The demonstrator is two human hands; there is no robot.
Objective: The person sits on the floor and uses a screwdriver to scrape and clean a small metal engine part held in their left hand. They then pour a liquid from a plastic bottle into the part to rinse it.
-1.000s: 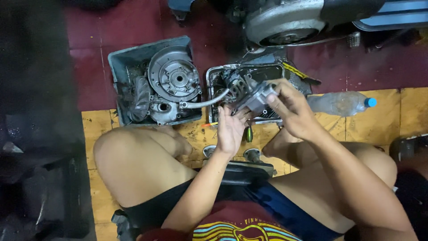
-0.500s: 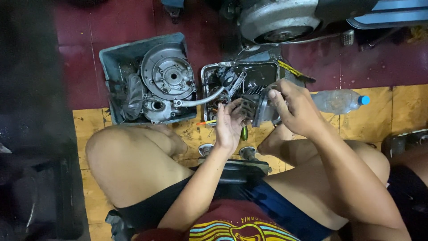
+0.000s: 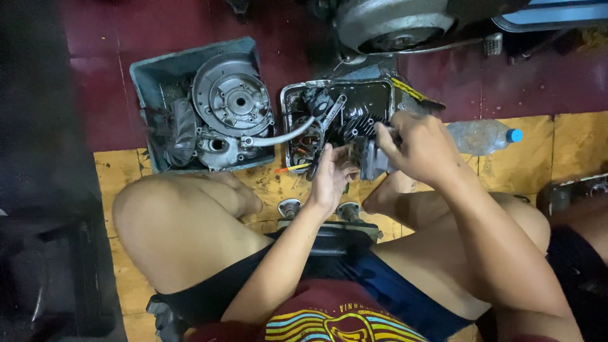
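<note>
Knees fill the bottom of my view: I am looking down at a seated person with bare legs folded, blue shorts and a dark red shirt with a striped print. Between the legs sits a dark low stool, and just beyond it two small round metal caps lie on the yellow wooden floor. Both arms reach forward from there. My left hand rests with its fingers curled up against the near side of a grey metal engine part, touching it. My right hand comes in from the right and its fingers are clamped over the top and far side of the same part, so the part hangs between the two hands, just above the near edge of a black metal tray. That tray holds dark oily engine pieces, including a finned cylinder and a connecting rod. A small orange-handled tool lies by the tray's near left corner. To the left, a grey plastic tub carries a round silver engine cover, with a pale hose curving from it toward the tray. To the right, a clear plastic bottle with a blue cap lies on its side. Farthest away, on the dark red floor, stands a large silver wheel hub.
</note>
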